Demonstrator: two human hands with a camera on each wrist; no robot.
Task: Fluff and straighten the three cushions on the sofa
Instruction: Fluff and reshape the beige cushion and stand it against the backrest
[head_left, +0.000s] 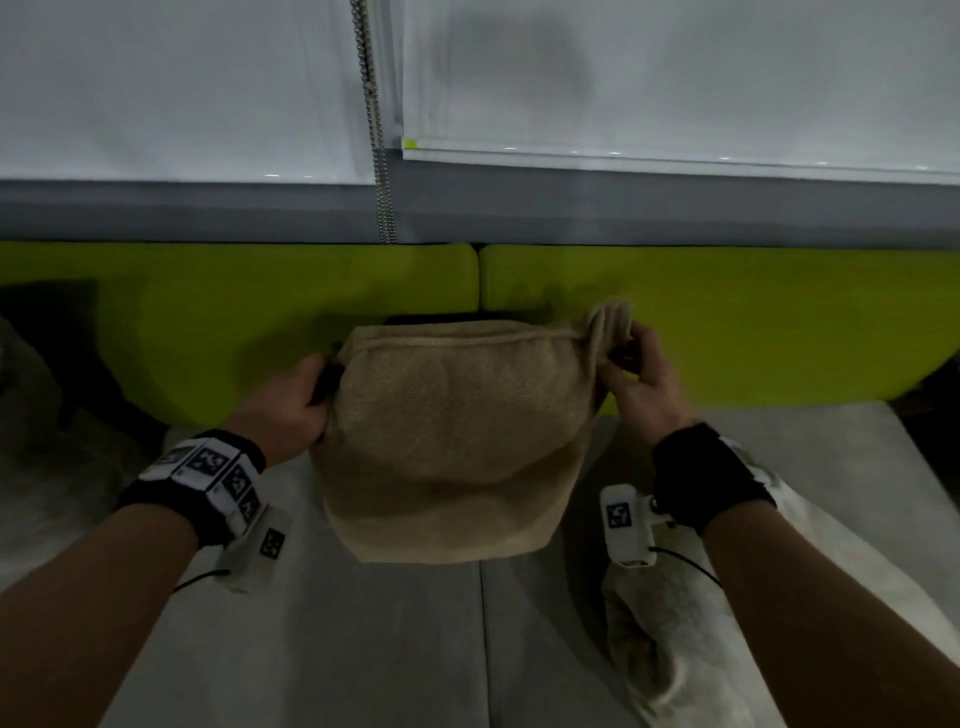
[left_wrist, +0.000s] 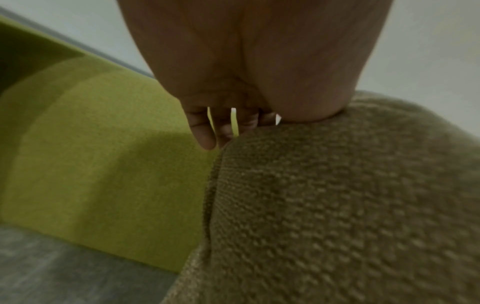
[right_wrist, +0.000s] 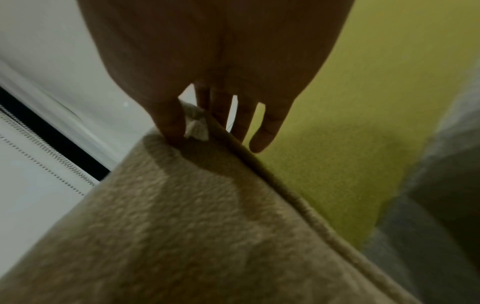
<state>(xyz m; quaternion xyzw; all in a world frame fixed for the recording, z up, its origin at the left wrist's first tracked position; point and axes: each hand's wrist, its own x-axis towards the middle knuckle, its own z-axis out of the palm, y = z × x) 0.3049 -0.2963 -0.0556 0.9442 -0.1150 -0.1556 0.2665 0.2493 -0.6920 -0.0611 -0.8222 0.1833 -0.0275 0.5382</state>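
Observation:
A beige woven cushion (head_left: 452, 431) stands upright in the middle of the sofa, in front of the green backrest (head_left: 239, 312). My left hand (head_left: 291, 405) grips its upper left side, thumb on the front and fingers behind. My right hand (head_left: 634, 374) pinches the upper right corner, which sticks up as a flap. In the left wrist view the cushion (left_wrist: 337, 205) fills the right half below the left hand (left_wrist: 233, 123). The right wrist view shows my right hand (right_wrist: 207, 123) with thumb and fingers on either side of the cushion (right_wrist: 182, 226) seam.
The grey sofa seat (head_left: 395, 649) spreads below the cushion. A pale furry cushion (head_left: 675, 623) lies at the right under my forearm, and another pale one (head_left: 31, 415) sits at the far left. White blinds (head_left: 675, 78) and a bead chain (head_left: 376, 130) hang behind.

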